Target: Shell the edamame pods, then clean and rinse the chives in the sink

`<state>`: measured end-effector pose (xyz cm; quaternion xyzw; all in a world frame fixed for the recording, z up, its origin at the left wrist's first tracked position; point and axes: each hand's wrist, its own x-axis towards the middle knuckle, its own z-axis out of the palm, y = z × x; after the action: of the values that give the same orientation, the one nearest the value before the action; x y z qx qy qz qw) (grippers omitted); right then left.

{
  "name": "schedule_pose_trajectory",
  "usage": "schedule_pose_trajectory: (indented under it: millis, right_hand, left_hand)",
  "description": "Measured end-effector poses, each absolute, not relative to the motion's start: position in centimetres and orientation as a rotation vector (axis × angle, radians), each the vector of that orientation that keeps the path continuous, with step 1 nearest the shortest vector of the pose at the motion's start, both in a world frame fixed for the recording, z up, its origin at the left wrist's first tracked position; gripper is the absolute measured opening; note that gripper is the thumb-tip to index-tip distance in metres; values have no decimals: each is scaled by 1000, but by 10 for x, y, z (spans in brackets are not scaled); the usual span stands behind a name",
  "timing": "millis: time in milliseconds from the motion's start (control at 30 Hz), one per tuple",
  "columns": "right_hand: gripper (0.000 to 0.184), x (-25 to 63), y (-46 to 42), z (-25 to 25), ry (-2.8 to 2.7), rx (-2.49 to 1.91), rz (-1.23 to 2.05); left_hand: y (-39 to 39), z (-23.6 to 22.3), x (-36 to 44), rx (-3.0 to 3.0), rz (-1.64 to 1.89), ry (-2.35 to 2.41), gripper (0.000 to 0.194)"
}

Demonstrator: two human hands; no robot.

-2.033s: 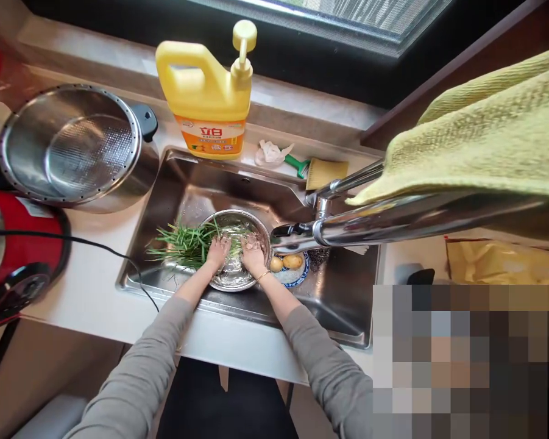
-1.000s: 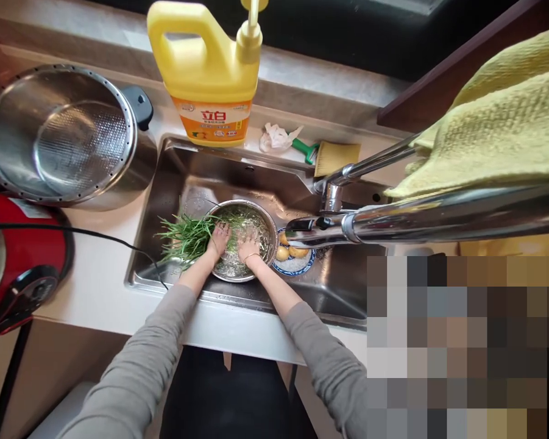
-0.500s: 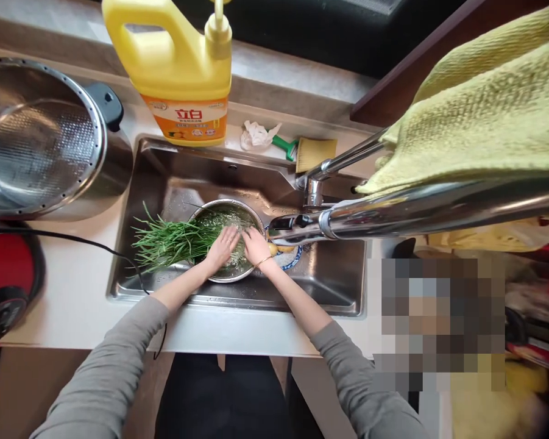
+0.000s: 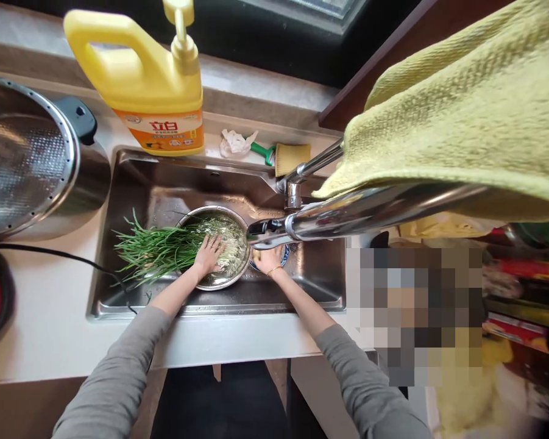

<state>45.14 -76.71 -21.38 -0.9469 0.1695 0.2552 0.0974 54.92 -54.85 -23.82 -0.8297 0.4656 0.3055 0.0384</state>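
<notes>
My left hand point(image 4: 209, 255) lies spread on the water and the white stem ends of a bunch of green chives point(image 4: 158, 247). The chives sit in a round metal bowl point(image 4: 226, 283) in the sink, and their leaves hang over its left rim. Just right of that bowl, my right hand point(image 4: 269, 259) reaches down with curled fingers into a blue-and-white dish point(image 4: 286, 253). A bit of something yellowish shows by those fingers. The faucet spout point(image 4: 269, 235) and the hand itself hide most of what is there.
The steel sink point(image 4: 320, 286) surrounds both vessels. Behind it stand a yellow detergent jug point(image 4: 159, 91), a crumpled tissue point(image 4: 237, 143), a green peeler point(image 4: 262, 152) and a sponge point(image 4: 292, 160). A large pot point(image 4: 82, 189) is at left; a yellow towel point(image 4: 439, 122) hangs over the faucet.
My right hand has left the metal bowl and moved right to the blue-and-white dish. My left hand stays over the chives, fingers now more spread. The view has shifted slightly.
</notes>
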Motion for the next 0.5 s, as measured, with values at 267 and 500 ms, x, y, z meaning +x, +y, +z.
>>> schedule_pose_trajectory:
  millis: [267, 500]
  right_hand:
    - [61, 451, -788, -213, 428, -2777, 970]
    - [69, 479, -827, -206, 588, -2812, 884]
  left_hand:
    - [-547, -237, 551, -2659, 965, 1200, 63]
    - [-547, -229, 559, -2638, 900, 1156, 67]
